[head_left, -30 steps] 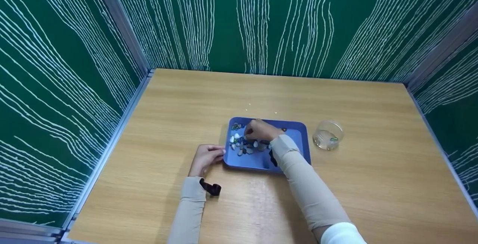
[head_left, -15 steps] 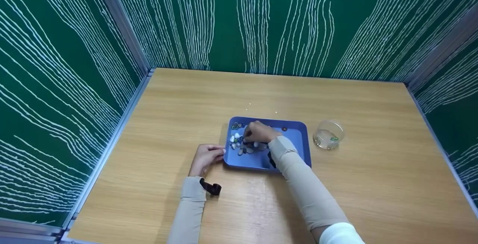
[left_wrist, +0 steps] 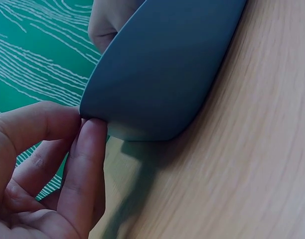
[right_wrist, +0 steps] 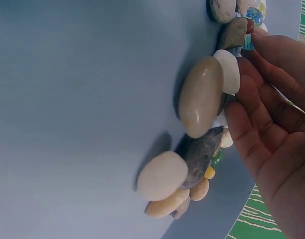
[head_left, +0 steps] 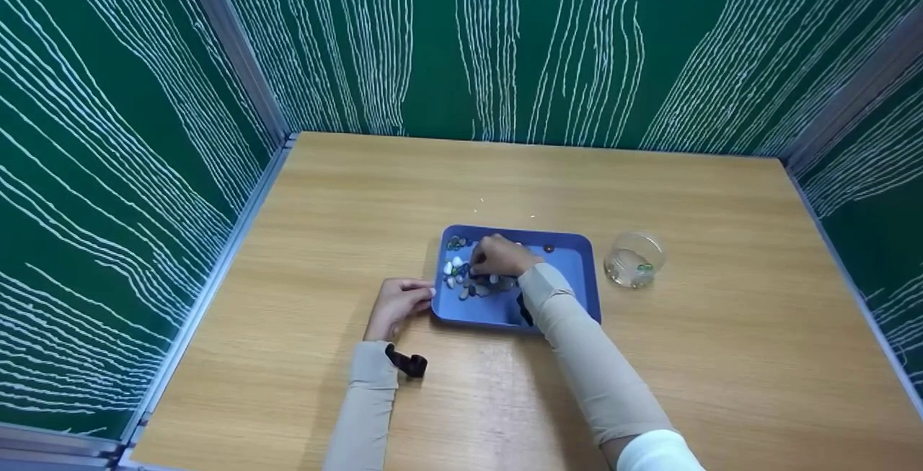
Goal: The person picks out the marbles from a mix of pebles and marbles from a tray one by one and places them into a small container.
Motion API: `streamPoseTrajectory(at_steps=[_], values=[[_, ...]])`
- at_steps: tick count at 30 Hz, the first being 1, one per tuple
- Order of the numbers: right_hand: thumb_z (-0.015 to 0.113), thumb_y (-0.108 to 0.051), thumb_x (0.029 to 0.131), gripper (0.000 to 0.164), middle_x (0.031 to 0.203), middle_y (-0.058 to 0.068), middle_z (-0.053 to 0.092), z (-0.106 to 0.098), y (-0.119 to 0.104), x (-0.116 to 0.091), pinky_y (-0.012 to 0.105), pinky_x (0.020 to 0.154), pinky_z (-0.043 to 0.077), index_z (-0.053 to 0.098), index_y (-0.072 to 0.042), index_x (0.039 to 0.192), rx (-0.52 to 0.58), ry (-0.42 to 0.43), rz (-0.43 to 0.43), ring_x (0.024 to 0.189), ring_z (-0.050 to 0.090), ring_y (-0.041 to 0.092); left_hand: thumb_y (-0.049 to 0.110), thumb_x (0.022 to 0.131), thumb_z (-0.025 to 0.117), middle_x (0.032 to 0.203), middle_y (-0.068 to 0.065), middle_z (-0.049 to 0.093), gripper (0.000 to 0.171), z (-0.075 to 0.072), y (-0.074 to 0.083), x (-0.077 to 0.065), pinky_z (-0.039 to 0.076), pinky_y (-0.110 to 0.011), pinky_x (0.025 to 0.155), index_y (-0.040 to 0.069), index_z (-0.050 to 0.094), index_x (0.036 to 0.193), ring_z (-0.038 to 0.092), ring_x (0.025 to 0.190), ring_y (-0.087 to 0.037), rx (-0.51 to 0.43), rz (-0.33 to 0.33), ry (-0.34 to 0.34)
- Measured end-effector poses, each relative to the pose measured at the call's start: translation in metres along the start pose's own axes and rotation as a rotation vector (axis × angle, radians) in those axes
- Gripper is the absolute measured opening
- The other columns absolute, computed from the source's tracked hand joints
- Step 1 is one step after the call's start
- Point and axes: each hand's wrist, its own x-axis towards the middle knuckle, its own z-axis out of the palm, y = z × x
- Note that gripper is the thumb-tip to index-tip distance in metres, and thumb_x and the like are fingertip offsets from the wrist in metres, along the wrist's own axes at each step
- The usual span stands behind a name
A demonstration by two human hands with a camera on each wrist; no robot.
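A blue tray [head_left: 570, 291] holds several pebbles [head_left: 482, 289] and glass marbles, mostly on its left half. My left hand [head_left: 395, 304] pinches the tray's near-left edge between thumb and finger; the left wrist view shows that grip [left_wrist: 53, 159] at the tray corner [left_wrist: 142, 89]. Inside the tray, my right hand [head_left: 499, 254] reaches down into the pile with bent fingers. In the right wrist view its fingertips are beside a blue glass marble [right_wrist: 248, 42] and a white pebble [right_wrist: 229, 72]. Whether they pinch anything is hidden. A long beige pebble [right_wrist: 201, 97] lies nearby.
Right of the tray stands a clear round container [head_left: 634, 262] with a green marble and a few small pieces inside. A brown marble [head_left: 549, 248] lies at the tray's far right. Tiny white specks dot the wooden table [head_left: 375, 190]. Green patterned panels [head_left: 433, 45] surround it.
My right hand has shifted slightly left and toward me within the pile, then stayed nearly still. The left hand and tray have not moved.
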Motion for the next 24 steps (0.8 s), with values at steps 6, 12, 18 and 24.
streamPoseTrajectory(at_steps=[6,12,18,24], values=[[0.068,-0.014,0.089,0.013,0.09,0.008,0.074,0.001,0.003,0.001,0.028,0.069,0.059,0.076,-0.005,0.094,0.003,0.023,-0.034,0.074,0.066,0.012,-0.006,0.082,0.067,0.104,-0.022,0.07,0.025,0.0,0.001,-0.001,0.061,-0.024,0.072,-0.012,0.067,0.106,0.068,0.078,-0.013,0.018,-0.009,0.006],[0.069,-0.013,0.088,0.012,0.086,0.007,0.074,0.0,0.004,0.0,0.024,0.064,0.057,0.076,-0.004,0.091,0.045,0.037,-0.039,0.07,0.064,0.011,-0.005,0.084,0.066,0.104,-0.022,0.07,0.023,0.0,0.002,-0.002,0.061,-0.025,0.074,-0.01,0.068,0.106,0.07,0.082,-0.016,0.033,-0.016,0.011],[0.065,-0.014,0.091,0.014,0.085,0.006,0.072,-0.006,0.006,-0.006,0.022,0.059,0.054,0.075,-0.005,0.094,0.113,0.036,-0.001,0.07,0.065,0.016,-0.006,0.082,0.066,0.101,-0.02,0.071,0.024,0.001,0.002,-0.002,0.061,-0.026,0.074,-0.011,0.068,0.106,0.069,0.08,-0.015,0.011,-0.024,0.016],[0.064,-0.016,0.092,0.016,0.088,0.005,0.072,-0.012,0.006,-0.012,0.024,0.063,0.055,0.075,-0.007,0.098,0.161,0.047,0.029,0.072,0.065,0.016,-0.006,0.083,0.067,0.103,-0.02,0.07,0.024,0.001,0.003,-0.003,0.061,-0.026,0.076,-0.01,0.068,0.106,0.069,0.082,-0.015,0.02,-0.036,0.012]])
